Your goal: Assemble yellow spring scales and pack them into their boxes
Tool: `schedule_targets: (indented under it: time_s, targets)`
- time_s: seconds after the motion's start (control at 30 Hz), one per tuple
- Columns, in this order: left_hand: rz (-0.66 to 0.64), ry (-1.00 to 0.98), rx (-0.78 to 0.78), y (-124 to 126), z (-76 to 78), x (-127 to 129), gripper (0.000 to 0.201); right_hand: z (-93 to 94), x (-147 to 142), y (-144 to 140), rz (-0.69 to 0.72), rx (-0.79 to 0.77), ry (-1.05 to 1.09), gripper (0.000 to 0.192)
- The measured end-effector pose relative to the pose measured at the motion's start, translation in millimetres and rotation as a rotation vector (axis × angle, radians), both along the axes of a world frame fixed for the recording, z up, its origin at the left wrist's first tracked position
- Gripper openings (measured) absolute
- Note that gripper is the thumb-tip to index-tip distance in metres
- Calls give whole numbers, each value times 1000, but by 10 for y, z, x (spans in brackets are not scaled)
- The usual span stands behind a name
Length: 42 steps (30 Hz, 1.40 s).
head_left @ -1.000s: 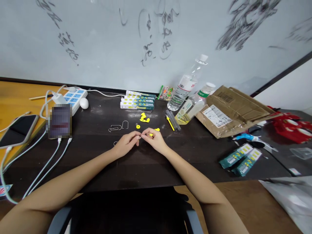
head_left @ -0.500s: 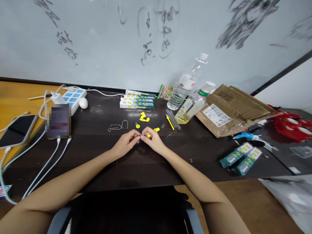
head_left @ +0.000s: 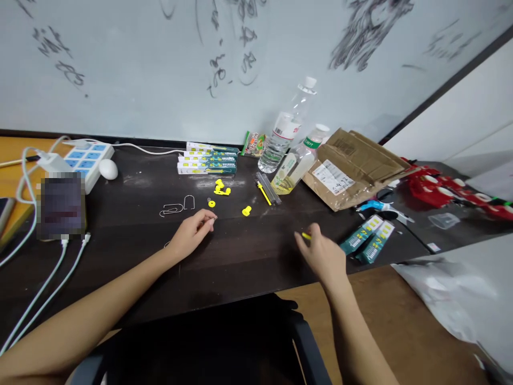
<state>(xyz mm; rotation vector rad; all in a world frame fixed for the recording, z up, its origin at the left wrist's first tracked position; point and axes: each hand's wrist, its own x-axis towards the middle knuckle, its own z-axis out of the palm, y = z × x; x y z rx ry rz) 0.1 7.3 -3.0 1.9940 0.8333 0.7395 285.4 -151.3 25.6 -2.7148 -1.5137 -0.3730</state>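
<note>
My left hand (head_left: 195,231) is closed in a pinch over the dark desk. Something tiny and greyish shows at its fingertips, too small to name. A yellow ring (head_left: 211,203) lies just beyond them, and bent metal wires (head_left: 172,209) are to the left. Well off to the right, my right hand (head_left: 324,255) is curled above the desk. A small yellow plastic piece (head_left: 306,236) sticks out between thumb and fingers. Between the hands lies a yellow plastic part (head_left: 246,211); farther back is a cluster of yellow parts (head_left: 222,188).
Printed boxes (head_left: 208,167) are stacked at the back, near a water bottle (head_left: 282,131) and a second bottle (head_left: 298,163). A cardboard parcel (head_left: 352,166) and two green boxes (head_left: 366,238) are on the right. A power strip (head_left: 86,160) and cabled phone (head_left: 62,206) occupy the left.
My hands were together at the fingertips; now they are apart. The right one has moved far to the right with the yellow piece. The view has turned to the right.
</note>
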Motion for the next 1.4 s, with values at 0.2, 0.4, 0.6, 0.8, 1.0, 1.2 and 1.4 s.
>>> schedule_targets:
  time_s: [0.2, 0.4, 0.6, 0.8, 1.0, 1.2, 1.4]
  targets:
    - [3, -5, 2, 6, -15, 2, 27, -450, 97, -77, 141, -212, 28, 11]
    - [1, -22, 16, 21, -29, 0, 25, -320, -359, 732, 562, -168, 51, 23]
    - [-29, -6, 87, -4, -2, -5, 23, -288, -825, 1738, 833, -77, 112, 26]
    - [-12, -21, 113, 0, -13, -15, 22, -398, -969, 2050, 818, 32, 208, 18]
    - [36, -8, 135, 19, -24, -25, 21, -389, -893, 1720, 873, 317, 738, 14]
    - [53, 166, 274, 7, -45, -34, 20, -444, -1087, 1278, 891, 326, 1324, 13]
    - [52, 273, 378, 11, -68, -23, 19, -449, -1124, 1277, 855, 354, 1341, 12]
